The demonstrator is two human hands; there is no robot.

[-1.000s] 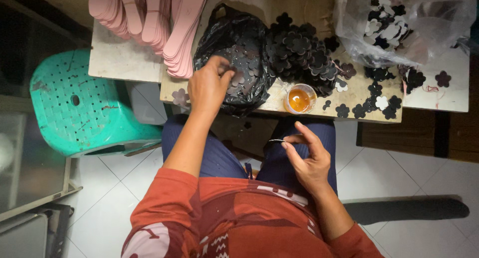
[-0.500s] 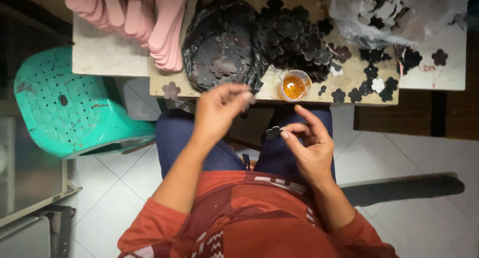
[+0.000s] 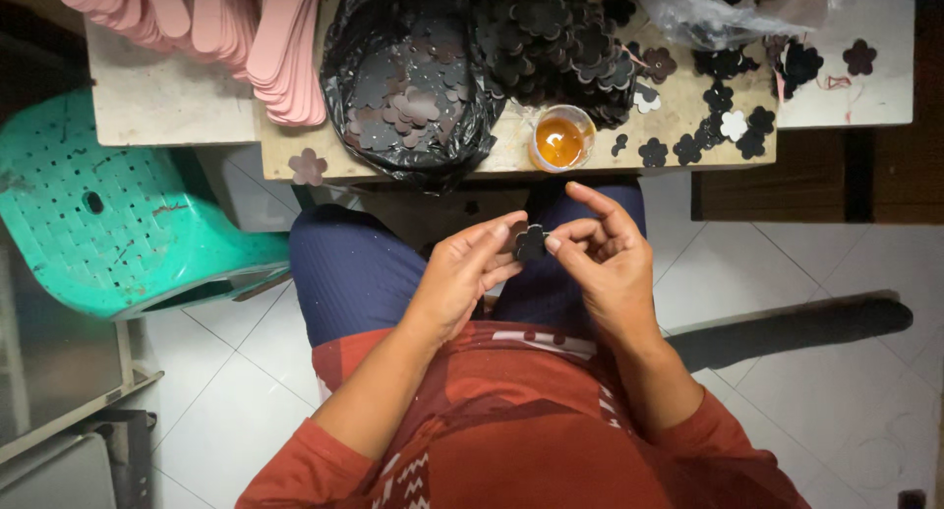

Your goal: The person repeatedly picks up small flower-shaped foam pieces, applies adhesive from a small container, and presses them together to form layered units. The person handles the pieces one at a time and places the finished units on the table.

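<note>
a small black flower cutout (image 3: pixel 531 241) pinched between both hands over the lap

the cutout is gripped at its petals by the fingertips of the left hand (image 3: pixel 462 273) and right hand (image 3: pixel 605 258), below the front edge of the bench (image 3: pixel 688 106). it is judged light, thin and bendable, best taken by its edges. an orange glue cup (image 3: pixel 561 138) and a black bag (image 3: pixel 408 76) of petals are set near that edge.

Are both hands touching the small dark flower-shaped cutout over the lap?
Touching. The head view shows the left hand and right hand pinching the small dark flower-shaped cutout between their fingertips, no gap visible.
</note>
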